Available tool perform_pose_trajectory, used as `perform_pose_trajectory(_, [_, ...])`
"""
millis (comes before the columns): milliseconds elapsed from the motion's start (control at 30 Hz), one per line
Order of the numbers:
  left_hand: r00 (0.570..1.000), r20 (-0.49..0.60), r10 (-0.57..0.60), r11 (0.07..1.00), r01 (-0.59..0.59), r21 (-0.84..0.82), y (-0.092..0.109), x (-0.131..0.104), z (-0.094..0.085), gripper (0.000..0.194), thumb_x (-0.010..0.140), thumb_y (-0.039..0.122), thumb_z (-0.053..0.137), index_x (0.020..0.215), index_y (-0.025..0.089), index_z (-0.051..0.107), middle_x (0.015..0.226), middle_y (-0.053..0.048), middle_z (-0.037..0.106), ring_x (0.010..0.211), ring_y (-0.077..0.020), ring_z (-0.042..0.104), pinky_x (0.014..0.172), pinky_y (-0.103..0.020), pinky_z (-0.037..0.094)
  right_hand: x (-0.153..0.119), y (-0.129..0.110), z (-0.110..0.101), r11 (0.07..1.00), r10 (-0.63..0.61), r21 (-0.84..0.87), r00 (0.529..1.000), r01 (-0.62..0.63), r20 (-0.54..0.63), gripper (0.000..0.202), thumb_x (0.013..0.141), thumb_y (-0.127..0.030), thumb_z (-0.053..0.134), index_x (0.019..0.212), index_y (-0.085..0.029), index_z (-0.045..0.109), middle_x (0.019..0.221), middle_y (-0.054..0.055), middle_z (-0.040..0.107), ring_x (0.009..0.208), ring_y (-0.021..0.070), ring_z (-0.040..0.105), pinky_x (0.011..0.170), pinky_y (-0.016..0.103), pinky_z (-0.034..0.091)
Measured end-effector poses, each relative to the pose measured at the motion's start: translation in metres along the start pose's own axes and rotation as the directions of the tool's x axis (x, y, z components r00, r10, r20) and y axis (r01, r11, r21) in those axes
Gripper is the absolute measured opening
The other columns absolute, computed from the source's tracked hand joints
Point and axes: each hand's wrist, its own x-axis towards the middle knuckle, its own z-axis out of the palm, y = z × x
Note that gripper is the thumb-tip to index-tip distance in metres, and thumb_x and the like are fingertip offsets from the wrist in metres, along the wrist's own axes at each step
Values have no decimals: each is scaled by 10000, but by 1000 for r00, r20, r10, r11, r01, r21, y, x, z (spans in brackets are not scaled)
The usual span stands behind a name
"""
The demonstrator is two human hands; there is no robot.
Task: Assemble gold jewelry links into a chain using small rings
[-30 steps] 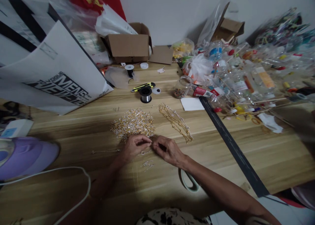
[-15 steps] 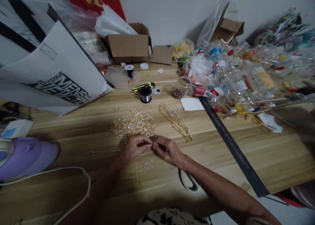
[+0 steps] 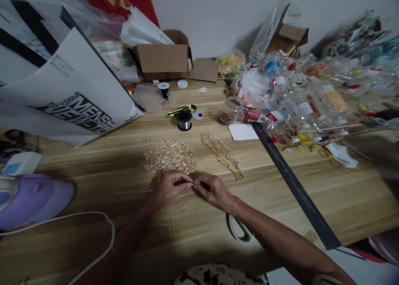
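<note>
Improvised craft workshop, wood-grain table (image 3: 264,193) against a pale wall (image 3: 212,18), glittering heap of gold and silver pieces (image 3: 170,155), beaded chains (image 3: 220,152), spool of wire (image 3: 184,122), yellow utility knife (image 3: 181,110), open cardboard box (image 3: 163,59), plastic bottles (image 3: 305,106) massed at right.

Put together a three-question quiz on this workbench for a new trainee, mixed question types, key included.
1. True or false: the fingertips of the left hand and right hand are close together.
2. What lies just beyond the left hand?
a) the jar
b) the gold-and-silver pile
c) the knife
3. What colour is the long strip to the right of the chains?

Key: 1. True. 2. b. 3. Black.
</note>
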Motion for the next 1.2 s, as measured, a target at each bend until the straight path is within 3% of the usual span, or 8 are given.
perform_pose_trajectory(600, [990, -32, 138, 972, -129, 195, -1, 1, 1, 117, 784, 208, 610, 708, 147, 675, 698, -28, 694, 650, -136, 617, 662, -236, 479, 0, -3, -1, 999, 0, 50, 1000, 0, 1, 87, 854, -200, 568, 779, -165, 595, 724, 12, 602, 638, 119, 546, 614, 216, 425])
perform_pose_trajectory(900, [981, 31, 191, 958, -193, 214, 1, 0, 3, 139, 793, 243, 607, 705, 155, 669, 708, -38, 688, 671, -147, 599, 675, -254, 464, -2, -4, -2, 997, 11, 80, 999, -8, -40, 187, 820, -316, 650, 888, -173, 549, 765, 0, 569, 616, 101, 523, 575, 206, 425])
perform_pose_trajectory(1200, [978, 59, 201, 953, -209, 217, 3, 0, 1, 154, 806, 244, 607, 704, 149, 671, 706, -40, 680, 671, -149, 602, 685, -256, 460, -3, -3, -1, 994, -1, 107, 1000, -1, 14, 108, 865, -243, 576, 947, -184, 537, 746, -10, 564, 621, 97, 515, 581, 200, 419])
